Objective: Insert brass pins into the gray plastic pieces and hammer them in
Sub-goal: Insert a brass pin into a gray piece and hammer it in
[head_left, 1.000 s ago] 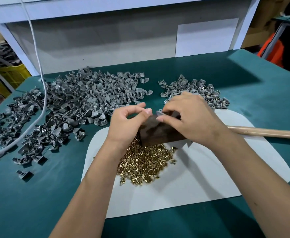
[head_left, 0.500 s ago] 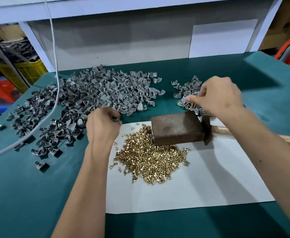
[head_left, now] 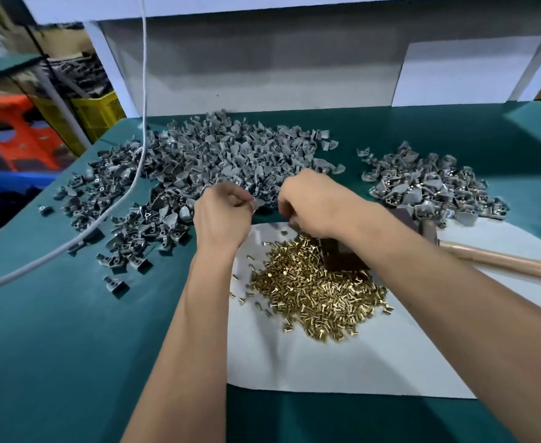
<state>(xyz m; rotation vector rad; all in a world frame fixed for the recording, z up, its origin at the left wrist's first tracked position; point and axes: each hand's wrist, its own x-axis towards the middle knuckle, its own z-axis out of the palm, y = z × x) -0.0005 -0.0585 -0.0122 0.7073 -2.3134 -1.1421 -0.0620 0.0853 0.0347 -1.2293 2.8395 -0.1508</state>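
My left hand pinches a small gray plastic piece at the near edge of the big pile of gray pieces. My right hand hovers just right of it, fingers curled downward over the top of the brass pin heap; whatever its fingertips hold is hidden. The pins lie on a white sheet. A hammer rests on that sheet, its dark metal head under my right wrist and its wooden handle pointing right.
A smaller pile of gray pieces lies at the right rear of the green table. A white cable hangs down and trails across the left pile. Yellow and orange crates stand beyond the table's left edge.
My right hand has come left from the smaller right pile to the middle, above the pins. My left hand has lifted a gray piece from the big pile's edge.
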